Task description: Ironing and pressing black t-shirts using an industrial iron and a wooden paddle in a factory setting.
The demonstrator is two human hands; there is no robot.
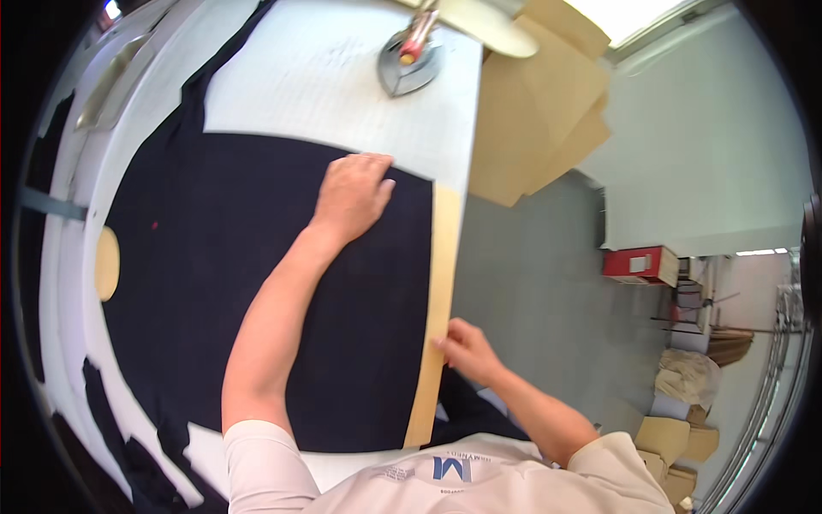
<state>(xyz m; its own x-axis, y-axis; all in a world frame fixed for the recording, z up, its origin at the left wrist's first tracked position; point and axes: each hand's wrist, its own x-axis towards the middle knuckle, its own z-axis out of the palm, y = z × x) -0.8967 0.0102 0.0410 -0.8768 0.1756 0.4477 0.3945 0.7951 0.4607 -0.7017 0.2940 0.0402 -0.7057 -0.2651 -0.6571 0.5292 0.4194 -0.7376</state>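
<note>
A dark navy knitted garment piece point(248, 283) lies spread flat on the white table. Along its right edge shows a straight tan cardboard strip point(438, 257), and a rounded tan piece point(107, 264) of like colour peeks out at its left end. My left hand point(353, 197) rests on the fabric by its far edge, fingers bent over, with the thumb held apart from them. At the strip's outer edge, my right hand point(469, 349) pinches the cardboard, thumb on top; the other fingertips are hidden beneath.
A pressing iron point(411, 64) with a reddish handle stands at the table's far end. Large tan cardboard sheets point(535, 111) lie beyond the far right corner. Dark cloth hangs near my body. Across the grey floor point(531, 265) are a red box point(640, 265) and several bundles.
</note>
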